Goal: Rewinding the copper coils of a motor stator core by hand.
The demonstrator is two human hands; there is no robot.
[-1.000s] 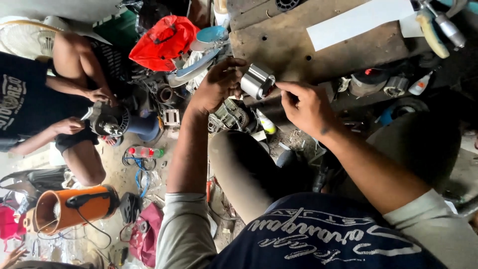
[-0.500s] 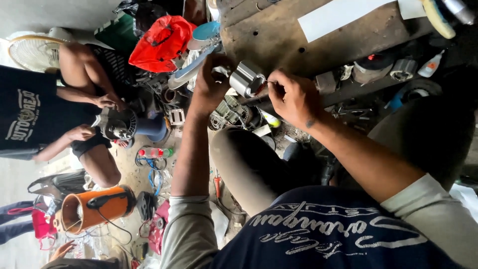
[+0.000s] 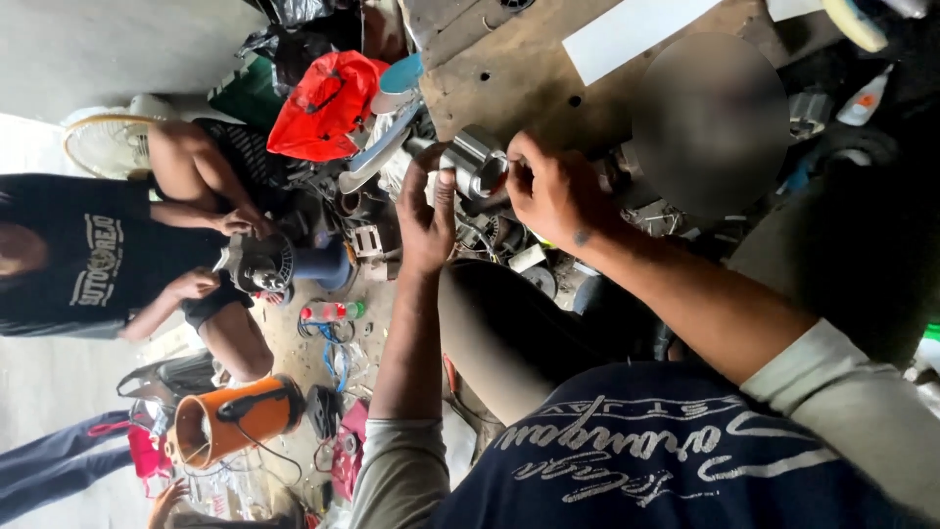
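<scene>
A dusty concrete floor (image 3: 69,392) is littered with tools; a worn wooden board (image 3: 548,88) lies in daylight.

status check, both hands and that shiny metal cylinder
Left hand cradling shiny metal cylinder. Right hand pinching at its end. Cluttered parts pile below, nothing blocking.

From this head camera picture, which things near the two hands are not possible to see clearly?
- Metal cylinder, head view: its end is covered by the right hand and its lower side by the left hand.
- Workbench: one area lies behind a round blurred patch.
- Small parts below the hands: too cluttered and dark to name.
</scene>
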